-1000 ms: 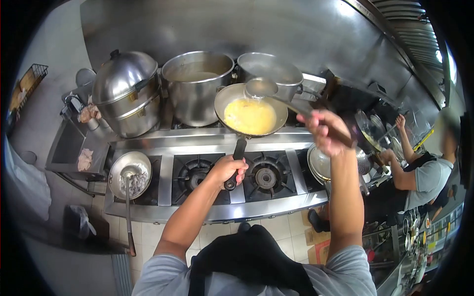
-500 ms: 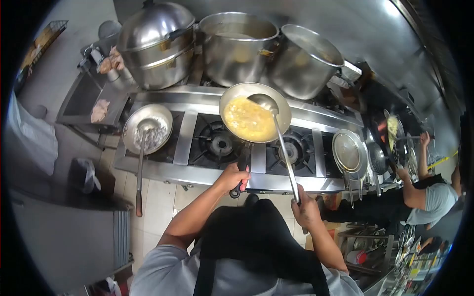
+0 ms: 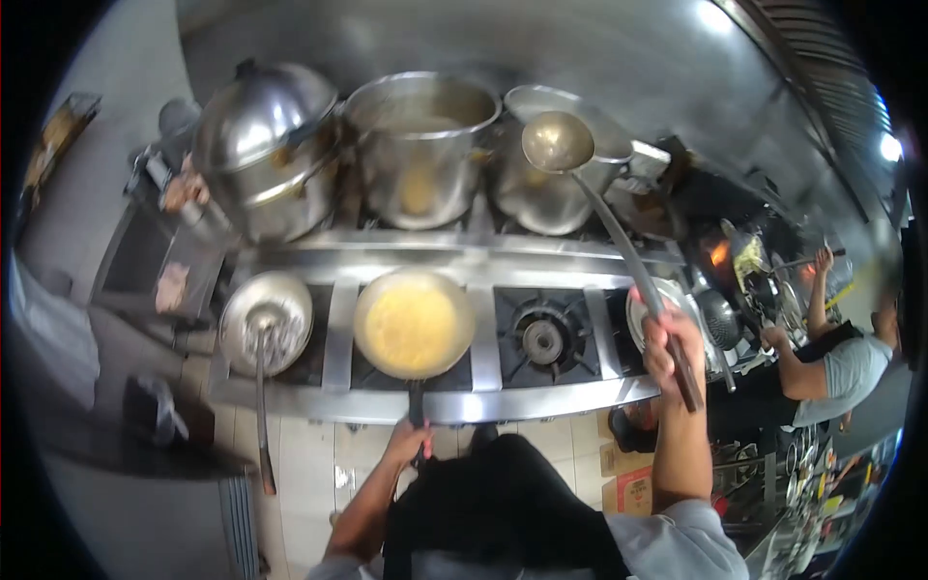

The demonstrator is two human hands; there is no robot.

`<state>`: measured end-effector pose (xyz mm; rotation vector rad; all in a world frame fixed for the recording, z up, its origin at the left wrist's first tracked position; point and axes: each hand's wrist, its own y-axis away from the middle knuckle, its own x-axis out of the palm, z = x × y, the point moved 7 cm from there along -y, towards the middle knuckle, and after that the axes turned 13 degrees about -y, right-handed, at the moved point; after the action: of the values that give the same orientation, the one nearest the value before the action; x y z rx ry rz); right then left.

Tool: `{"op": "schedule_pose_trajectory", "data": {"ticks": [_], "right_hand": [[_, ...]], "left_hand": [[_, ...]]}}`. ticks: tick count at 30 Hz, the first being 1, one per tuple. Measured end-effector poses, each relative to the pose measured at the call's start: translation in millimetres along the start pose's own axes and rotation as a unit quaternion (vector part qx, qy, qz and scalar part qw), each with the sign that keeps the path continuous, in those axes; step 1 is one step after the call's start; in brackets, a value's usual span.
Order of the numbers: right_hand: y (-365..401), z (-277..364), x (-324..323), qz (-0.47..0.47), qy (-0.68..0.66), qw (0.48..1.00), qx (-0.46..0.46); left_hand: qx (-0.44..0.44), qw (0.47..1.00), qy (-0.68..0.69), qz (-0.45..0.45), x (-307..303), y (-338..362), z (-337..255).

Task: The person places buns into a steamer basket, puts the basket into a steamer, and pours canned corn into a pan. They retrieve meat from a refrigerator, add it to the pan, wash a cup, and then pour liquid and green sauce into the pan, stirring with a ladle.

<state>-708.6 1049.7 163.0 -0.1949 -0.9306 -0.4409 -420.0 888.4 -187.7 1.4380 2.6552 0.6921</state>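
My left hand (image 3: 408, 441) is closed round the black handle of a frying pan (image 3: 462, 358), which sits over the burner left of centre. Yellow, egg-like food (image 3: 414, 322) covers most of its bottom. My right hand (image 3: 674, 340) grips a long-handled steel ladle (image 3: 619, 232) near the dark end of its handle. The ladle's bowl (image 3: 558, 142) is raised and overlaps the right-hand stockpot (image 3: 536, 208) in this view. Close to my right hand are the strainers (image 3: 638, 314), partly hidden behind it.
A second pan (image 3: 232, 333) with a ladle (image 3: 262, 406) in it sits at the left. Two more pots, a lidded one (image 3: 261, 145) and an open one (image 3: 418, 179), stand at the back. A bare burner (image 3: 541, 340) lies right of my pan. A co-worker (image 3: 836, 372) cooks at the right near flames.
The pan has come down onto the left burner. My right hand has lifted the ladle out of the pan, up and to the right.
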Motion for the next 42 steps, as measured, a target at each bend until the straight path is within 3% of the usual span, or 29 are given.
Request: {"op": "schedule_pose_trajectory", "data": {"ticks": [3,5,7,9,14,17,19,20,22,26,36,42], "right_hand": [[-55,67,30,-0.094,0.344,0.929,-0.098],[-100,97,31,-0.127,0.456,0.875,-0.097],[-147,118,15,-0.155,0.482,0.859,-0.075],[-180,133,9,-0.182,0.554,0.809,-0.071],[-228,143,-20,-0.181,0.545,0.818,-0.031],[-230,143,-24,-0.197,0.484,0.852,-0.007],[-232,142,-30,-0.167,0.348,0.921,0.051],[-232,147,-31,-0.168,0.349,0.921,0.05],[-232,143,-28,-0.156,0.157,0.969,0.108],[-232,150,-19,-0.144,-0.011,0.985,0.089],[-222,162,2,-0.1,-0.02,0.994,0.047],[-179,153,39,-0.068,-0.051,0.996,0.023]], "left_hand": [[-0.031,0.997,0.071,0.009,-7,-13,28],[-0.034,0.997,0.063,0.015,-7,-17,28],[-0.037,0.997,0.065,0.017,-7,-21,34],[-0.031,0.997,0.073,0.017,-5,-20,32],[-0.058,0.994,0.089,0.0,-4,-21,40],[-0.05,0.995,0.091,-0.003,-5,-20,39],[-0.046,0.993,0.106,0.003,-6,-21,43],[-0.045,0.993,0.105,0.004,-7,-21,44],[-0.051,0.993,0.106,0.014,-9,-20,46],[-0.054,0.993,0.105,0.003,-16,-14,42],[-0.045,0.991,0.119,0.032,-23,-12,46],[-0.046,0.992,0.111,0.041,-22,-11,44]]}}
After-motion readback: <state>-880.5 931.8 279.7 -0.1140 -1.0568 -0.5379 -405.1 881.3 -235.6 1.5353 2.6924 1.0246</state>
